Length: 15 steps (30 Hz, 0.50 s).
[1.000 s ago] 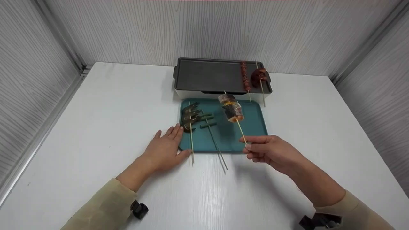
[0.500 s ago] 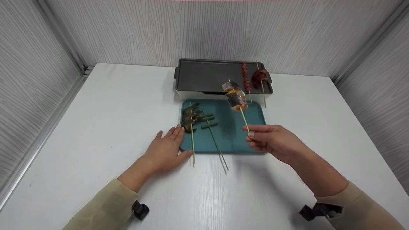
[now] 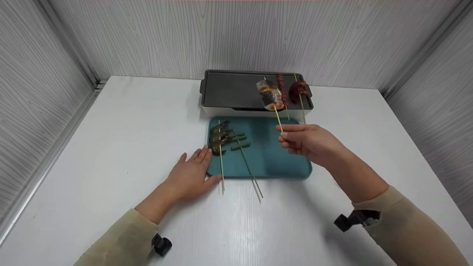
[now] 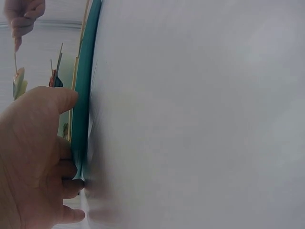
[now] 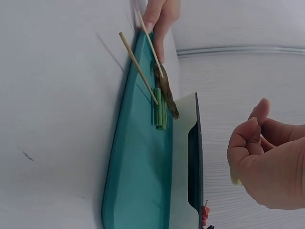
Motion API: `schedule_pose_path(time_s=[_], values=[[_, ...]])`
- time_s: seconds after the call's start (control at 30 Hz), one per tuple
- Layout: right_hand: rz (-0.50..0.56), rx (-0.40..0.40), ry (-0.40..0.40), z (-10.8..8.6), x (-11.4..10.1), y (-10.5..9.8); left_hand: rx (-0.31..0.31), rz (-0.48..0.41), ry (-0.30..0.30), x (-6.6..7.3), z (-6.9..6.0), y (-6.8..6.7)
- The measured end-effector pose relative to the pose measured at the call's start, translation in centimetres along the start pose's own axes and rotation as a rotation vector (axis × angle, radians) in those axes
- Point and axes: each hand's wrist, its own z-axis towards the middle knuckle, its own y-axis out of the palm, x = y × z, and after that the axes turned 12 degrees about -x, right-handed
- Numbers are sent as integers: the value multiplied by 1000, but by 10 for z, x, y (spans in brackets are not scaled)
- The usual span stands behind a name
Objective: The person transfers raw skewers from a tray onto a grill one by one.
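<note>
"Pinching the fish skewer point(image 3: 272, 98), is that the right hand point(image 3: 313, 146)?"

"Yes, thumb and fingers closed together on the near part of its stick, with no gap I can make out. The right wrist view shows the same curled grip, though the hand hides most of the skewer there."

"And where is the fish from that grip?"

"Far and a little left, held up in the air. In the head view it shows against the right half of the griddle point(image 3: 232, 88), across its near edge. How high above, I can't tell."

"Its long axis?"

"Near to far, the tip leaning left. That's nearly the line of the red skewer point(image 3: 280, 83), just right and partly behind it in view, and of the dark skewer point(image 3: 295, 93) farther right, both lying on the griddle. I'd judge that line, and the sideways gap to the red skewer, to matter most."

"Which hand is nearer the griddle?"

"The right. The left hand point(image 3: 191, 174) is at the left side of the tray point(image 3: 277, 160), fingers fairly straight, touching the edge and gripping nothing, beside the shrimp skewer point(image 3: 216, 138)."

"And the green skewer point(image 3: 240, 146)?"

"On the tray, just right of the shrimp, its stick jutting past the near edge"
</note>
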Motion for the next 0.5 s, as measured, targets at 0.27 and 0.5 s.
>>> schedule_pose_path(time_s=[0.27,0.5], values=[[39,34,-22,23,-20,-11,-7,5,-14,1,1,-1],[134,89,-9,48,-27,-16,-14,12,-18,1,2,-1]])
